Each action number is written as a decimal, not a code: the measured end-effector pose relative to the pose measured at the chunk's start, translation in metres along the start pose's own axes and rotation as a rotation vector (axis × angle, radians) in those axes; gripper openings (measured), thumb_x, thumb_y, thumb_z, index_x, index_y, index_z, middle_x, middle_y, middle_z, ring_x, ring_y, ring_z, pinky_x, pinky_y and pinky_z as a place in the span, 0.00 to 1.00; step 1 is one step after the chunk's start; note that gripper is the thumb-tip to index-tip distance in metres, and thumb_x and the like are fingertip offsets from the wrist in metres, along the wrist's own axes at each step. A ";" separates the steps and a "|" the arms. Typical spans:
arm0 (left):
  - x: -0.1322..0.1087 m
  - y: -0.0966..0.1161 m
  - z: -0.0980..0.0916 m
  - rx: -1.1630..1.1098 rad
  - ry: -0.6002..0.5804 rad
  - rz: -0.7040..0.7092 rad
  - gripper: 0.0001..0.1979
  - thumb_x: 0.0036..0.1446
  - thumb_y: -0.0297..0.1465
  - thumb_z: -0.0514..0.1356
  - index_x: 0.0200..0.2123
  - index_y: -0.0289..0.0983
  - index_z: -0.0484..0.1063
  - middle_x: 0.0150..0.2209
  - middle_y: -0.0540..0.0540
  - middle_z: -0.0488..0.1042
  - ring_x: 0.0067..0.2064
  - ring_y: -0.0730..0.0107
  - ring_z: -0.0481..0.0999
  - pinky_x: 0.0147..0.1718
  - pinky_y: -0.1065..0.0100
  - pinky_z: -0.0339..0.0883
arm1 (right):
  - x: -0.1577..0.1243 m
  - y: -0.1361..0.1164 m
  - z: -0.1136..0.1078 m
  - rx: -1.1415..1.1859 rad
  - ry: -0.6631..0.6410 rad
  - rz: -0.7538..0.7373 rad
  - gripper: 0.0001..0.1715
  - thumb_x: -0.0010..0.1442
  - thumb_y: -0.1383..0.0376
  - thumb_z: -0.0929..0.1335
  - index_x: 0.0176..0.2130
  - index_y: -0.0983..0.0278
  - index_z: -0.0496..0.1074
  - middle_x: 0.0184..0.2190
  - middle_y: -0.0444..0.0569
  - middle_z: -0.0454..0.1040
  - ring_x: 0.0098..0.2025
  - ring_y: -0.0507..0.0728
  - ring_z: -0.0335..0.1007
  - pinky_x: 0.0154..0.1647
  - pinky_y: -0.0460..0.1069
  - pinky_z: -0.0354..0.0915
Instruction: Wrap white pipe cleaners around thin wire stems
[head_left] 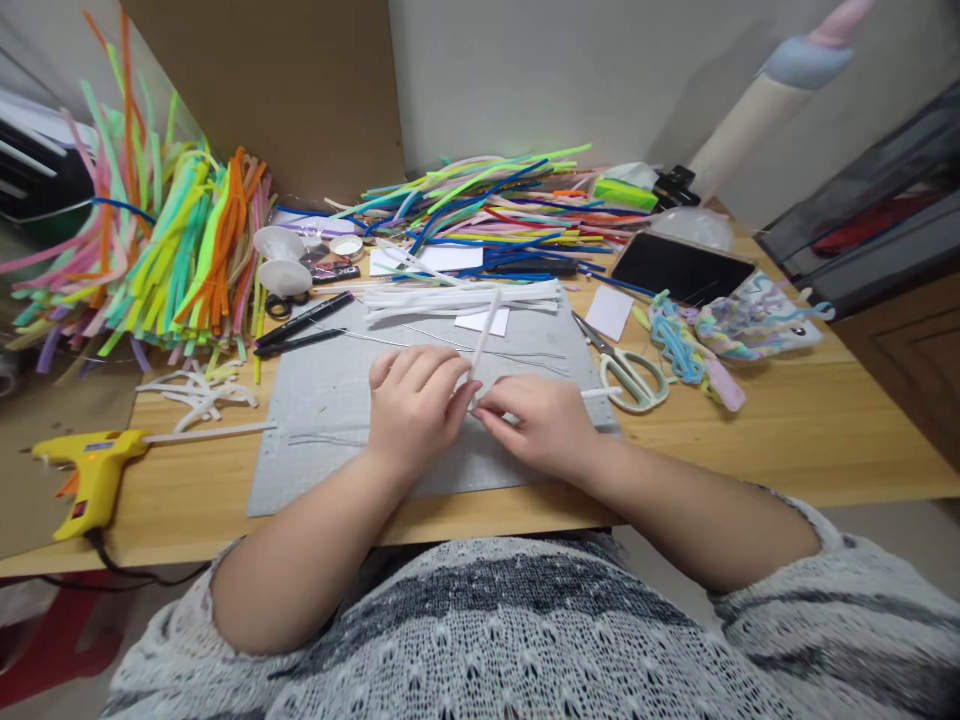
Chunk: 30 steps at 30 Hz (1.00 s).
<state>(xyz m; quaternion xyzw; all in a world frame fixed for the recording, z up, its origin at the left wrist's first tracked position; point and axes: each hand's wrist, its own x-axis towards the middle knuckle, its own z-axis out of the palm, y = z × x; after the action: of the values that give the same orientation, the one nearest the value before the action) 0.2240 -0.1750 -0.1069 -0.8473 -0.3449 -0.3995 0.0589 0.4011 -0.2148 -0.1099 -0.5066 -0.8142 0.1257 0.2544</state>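
Both my hands rest on a grey cutting mat (322, 440) at the table's front. My left hand (415, 400) is closed in a pinch on a white pipe cleaner (487, 325) that sticks up and away from me. My right hand (541, 420) is also closed, its fingertips meeting the left hand's at the base of the same white pipe cleaner, whose other end pokes out to the right of my hand. A bundle of white pipe cleaners (457, 298) lies just beyond on the mat.
Scissors (626, 370) lie right of the mat, a yellow glue gun (90, 470) at the front left. Heaps of coloured pipe cleaners (172, 250) fill the left and back. A dark tablet (679, 268) and a pastel pipe-cleaner piece (742, 325) sit at the right.
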 end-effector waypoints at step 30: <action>0.004 0.014 0.001 -0.772 -0.456 -0.398 0.09 0.56 0.32 0.56 0.26 0.36 0.71 0.27 0.47 0.74 0.31 0.71 0.71 0.33 0.68 0.64 | 0.006 0.011 -0.002 0.397 0.232 0.177 0.09 0.59 0.64 0.64 0.38 0.62 0.73 0.34 0.48 0.75 0.37 0.54 0.69 0.39 0.50 0.63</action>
<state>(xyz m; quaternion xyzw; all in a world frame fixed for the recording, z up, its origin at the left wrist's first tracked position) 0.2357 -0.1832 -0.1018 -0.7908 -0.3309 -0.3059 -0.4142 0.4087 -0.2045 -0.1115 -0.5272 -0.6911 0.2461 0.4289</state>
